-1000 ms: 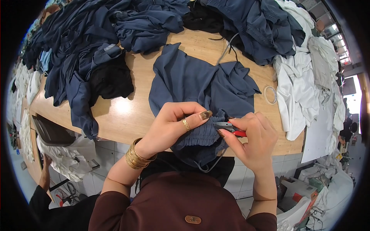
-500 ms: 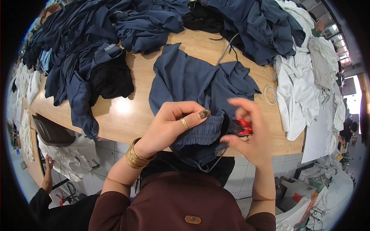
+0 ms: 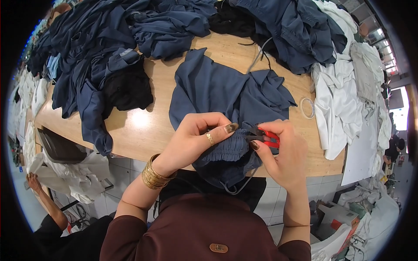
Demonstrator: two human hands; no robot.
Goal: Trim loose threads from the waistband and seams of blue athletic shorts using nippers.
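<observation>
A navy garment [image 3: 209,87] with a gathered elastic waistband [image 3: 228,148] lies spread on the wooden table, its waistband end at the near edge. My left hand [image 3: 198,135] is closed on that waistband, thumb on top. Between the thumb and fingers of my right hand [image 3: 283,152] are red-handled thread snips [image 3: 271,138], their dark blades pointing left against the waistband's right end. Whether the blades have thread or cloth between them I cannot make out. A grey drawstring [image 3: 235,191] loops down below the waistband.
Heaped navy garments [image 3: 96,35] cover the far left, and another navy pile [image 3: 291,30] the far right. White cloth [image 3: 333,104] hangs over the right end. A tape roll [image 3: 307,108] lies beside it. At lower left, another person's hand [image 3: 32,180] touches white fabric.
My right hand has turned the red snips and brought their blades to the waistband's end. The left hand keeps its grip. The other person's hand at left has moved up and left.
</observation>
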